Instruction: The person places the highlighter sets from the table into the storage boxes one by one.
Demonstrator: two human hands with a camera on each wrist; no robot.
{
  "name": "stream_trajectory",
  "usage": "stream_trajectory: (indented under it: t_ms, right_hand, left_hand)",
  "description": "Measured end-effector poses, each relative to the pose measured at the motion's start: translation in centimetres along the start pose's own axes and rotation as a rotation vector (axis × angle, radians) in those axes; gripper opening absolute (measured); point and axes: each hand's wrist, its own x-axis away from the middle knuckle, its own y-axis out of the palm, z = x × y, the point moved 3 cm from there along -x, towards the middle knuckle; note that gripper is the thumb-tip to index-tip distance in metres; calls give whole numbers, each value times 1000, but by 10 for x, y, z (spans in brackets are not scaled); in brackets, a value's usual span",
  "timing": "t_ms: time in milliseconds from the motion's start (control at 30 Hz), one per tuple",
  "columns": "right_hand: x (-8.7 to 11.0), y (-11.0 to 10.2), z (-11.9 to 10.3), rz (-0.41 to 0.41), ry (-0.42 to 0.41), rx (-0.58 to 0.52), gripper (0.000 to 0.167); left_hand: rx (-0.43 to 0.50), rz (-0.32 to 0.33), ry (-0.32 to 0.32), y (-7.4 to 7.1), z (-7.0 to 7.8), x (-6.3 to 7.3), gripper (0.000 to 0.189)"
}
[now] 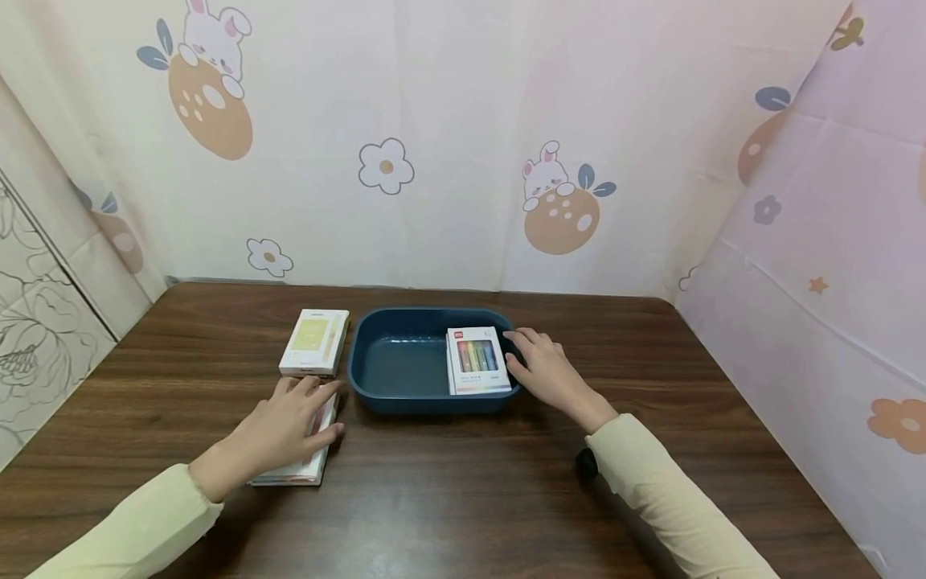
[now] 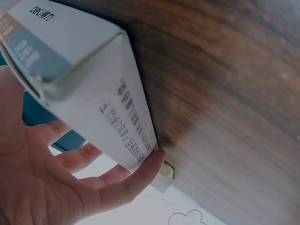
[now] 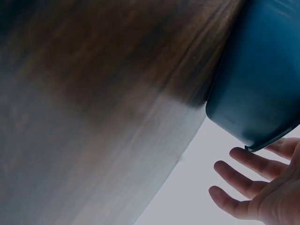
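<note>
In the head view the light is soft and even, with pale glare on the table (image 1: 448,523) and a shadow below the right sleeve (image 1: 661,482). In the left wrist view the print of the box (image 2: 108,103) is blurred; the right wrist view is dimmer, and the table there looks smeared

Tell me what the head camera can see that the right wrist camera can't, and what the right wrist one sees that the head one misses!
Only the head view: the left hand, the white boxes under it, the yellow-labelled box, the box with the colourful picture inside the tub, and the bunny pictures on the curtain.

Only the right wrist view: the palm side of the right hand and a close look at the tub's outside.

Both: the right hand, the blue tub and the brown table.
</note>
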Motion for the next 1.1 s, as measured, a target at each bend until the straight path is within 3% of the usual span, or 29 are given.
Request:
stream_trajectory:
  t_ms: [467,1100]
  right_hand:
    - [-1,-4,-1,-44,7,20,48]
    - [-1,-7,-2,-50,-11,25,50]
  left_hand:
    - [10,12,-50,-1,-1,-7,55]
    - [50,7,-61,-7,-1,-7,55]
